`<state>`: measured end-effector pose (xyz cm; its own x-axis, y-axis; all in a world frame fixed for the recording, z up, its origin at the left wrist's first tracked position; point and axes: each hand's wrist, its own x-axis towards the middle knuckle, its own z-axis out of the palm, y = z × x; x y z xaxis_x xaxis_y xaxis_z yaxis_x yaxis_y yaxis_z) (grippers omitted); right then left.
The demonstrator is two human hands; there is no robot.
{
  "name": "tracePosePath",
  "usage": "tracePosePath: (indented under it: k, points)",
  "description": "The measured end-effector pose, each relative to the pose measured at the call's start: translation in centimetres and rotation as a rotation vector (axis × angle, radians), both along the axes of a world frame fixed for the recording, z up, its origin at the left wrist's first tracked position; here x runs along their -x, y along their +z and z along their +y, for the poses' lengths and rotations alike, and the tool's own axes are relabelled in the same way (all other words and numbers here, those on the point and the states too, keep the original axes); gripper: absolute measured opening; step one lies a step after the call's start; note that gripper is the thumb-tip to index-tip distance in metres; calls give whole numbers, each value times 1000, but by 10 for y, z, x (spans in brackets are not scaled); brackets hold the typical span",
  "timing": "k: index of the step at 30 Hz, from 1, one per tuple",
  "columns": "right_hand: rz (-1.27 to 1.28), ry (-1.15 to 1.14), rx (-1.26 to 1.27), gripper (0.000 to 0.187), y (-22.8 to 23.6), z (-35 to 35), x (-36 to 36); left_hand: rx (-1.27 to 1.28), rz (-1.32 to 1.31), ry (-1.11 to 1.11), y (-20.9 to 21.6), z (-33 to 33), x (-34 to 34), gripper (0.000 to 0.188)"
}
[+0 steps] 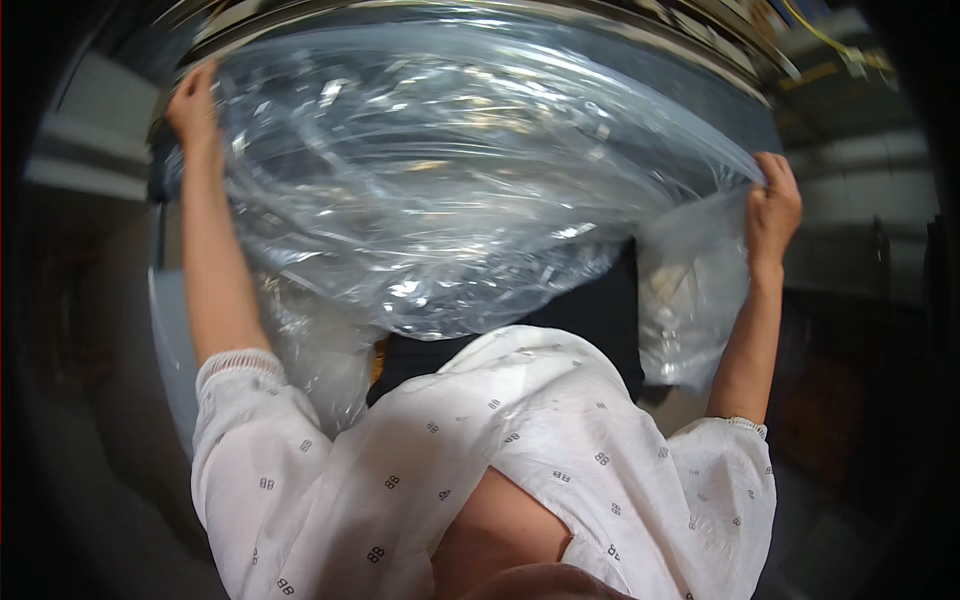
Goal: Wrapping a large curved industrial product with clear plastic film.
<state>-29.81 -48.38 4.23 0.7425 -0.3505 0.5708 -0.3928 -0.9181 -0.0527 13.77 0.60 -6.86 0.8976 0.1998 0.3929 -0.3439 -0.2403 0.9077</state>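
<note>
A wide sheet of clear plastic film (430, 190), crinkled and shiny, stretches between my two hands. At the far left my left hand (193, 105) pinches one upper corner of it. My right hand (774, 205) grips the opposite end at the right, a little nearer to me. The film's far edge runs taut in a curve from hand to hand, while its middle sags toward my lap. Loose folds hang down beside both forearms. Whether the film is one layer or a bag, I cannot tell.
Behind the film lies a dark work surface (700, 100) with long rails (715, 35) along its far edge. A yellow cable (810, 27) hangs at the far right. Pale panels (95, 130) stand at the left.
</note>
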Motion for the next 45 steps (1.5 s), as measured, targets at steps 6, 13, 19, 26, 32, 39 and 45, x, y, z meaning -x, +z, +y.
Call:
tracePosePath:
  k: [6, 13, 19, 26, 32, 39, 45]
  points:
    - [-484, 176, -544, 30, 93, -47, 98, -108, -78, -48, -7, -4, -20, 25]
    - [-759, -25, -859, 20, 65, -144, 57, -321, 56, 30, -13, 48, -32, 35]
    - [-272, -64, -825, 20, -87, -148, 42, -701, 38, 137, -8, 142, -7, 33]
    - [-8, -165, -492, 26, -44, -155, 22, -911, -81, 297, -1, 129, 15, 32]
    - [-39, -146, -408, 32, -72, -219, -47, -923, -60, 291, 0, 99, 21, 33]
    - [47, -52, -631, 34, -78, -235, -67, -899, -56, 263, 0, 125, 19, 33]
    - [-16, -28, -656, 31, -81, -240, -76, -775, -19, 239, 6, 125, 23, 33]
